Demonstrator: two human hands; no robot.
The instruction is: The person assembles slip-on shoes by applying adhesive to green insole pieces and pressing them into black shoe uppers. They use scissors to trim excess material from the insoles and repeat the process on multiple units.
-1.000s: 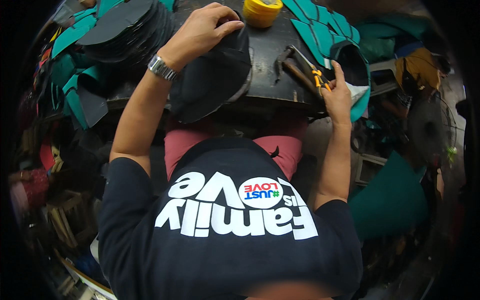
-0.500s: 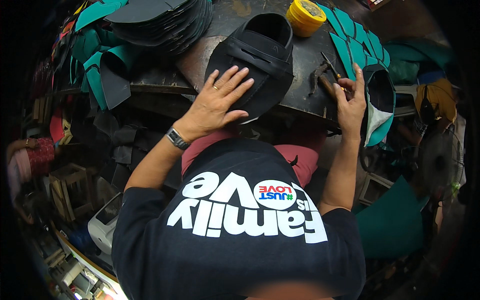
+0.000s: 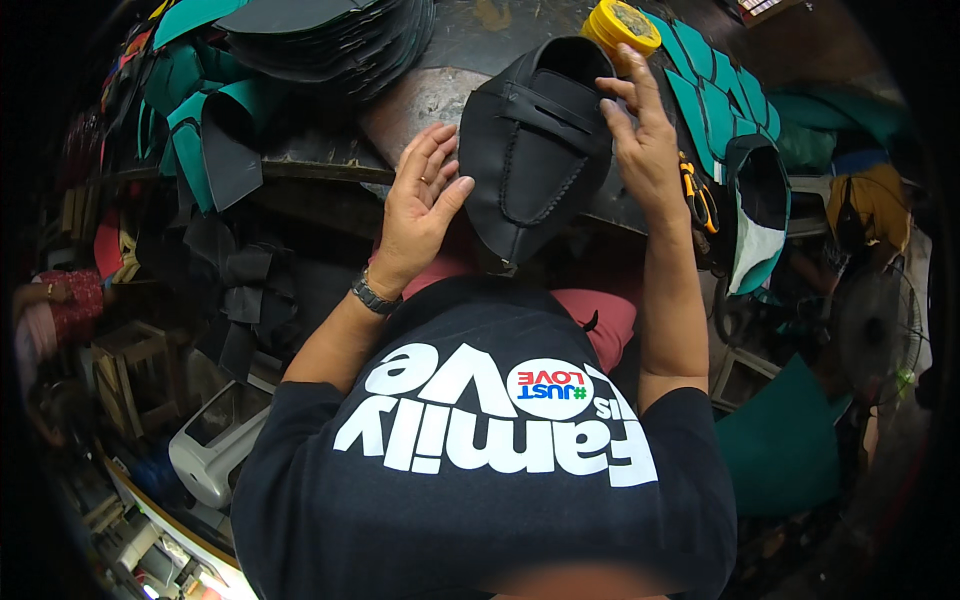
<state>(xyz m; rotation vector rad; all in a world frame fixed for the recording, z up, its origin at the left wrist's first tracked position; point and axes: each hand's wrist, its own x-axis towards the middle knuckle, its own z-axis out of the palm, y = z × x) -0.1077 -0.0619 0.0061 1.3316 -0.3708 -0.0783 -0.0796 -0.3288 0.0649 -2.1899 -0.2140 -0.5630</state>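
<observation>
A black shoe upper [image 3: 535, 150] lies on the dark workbench, its opening facing away from me and its pointed toe end at the near edge. A strap crosses it, and a U-shaped stitched seam runs below the strap. My left hand [image 3: 425, 195] is open at the upper's left side, fingers extended and slightly curved, thumb close to its edge. At the upper's right side my right hand [image 3: 645, 140] is open, fingers apart, with fingertips by the rim; whether they touch it I cannot tell. Orange-handled pliers [image 3: 698, 195] lie beside my right wrist.
Stacked black pieces [image 3: 325, 45] stand at the back left, near green-and-black uppers [image 3: 215, 135]. A yellow round tin [image 3: 622, 28] is at the back. More green pieces [image 3: 715, 90] lie on the right, beside a green upper with white lining [image 3: 757, 210].
My left hand has lifted off the upper to its left side. My right hand has moved left from beside the pliers to the upper. The upper has shifted right, and its stitched seam now shows.
</observation>
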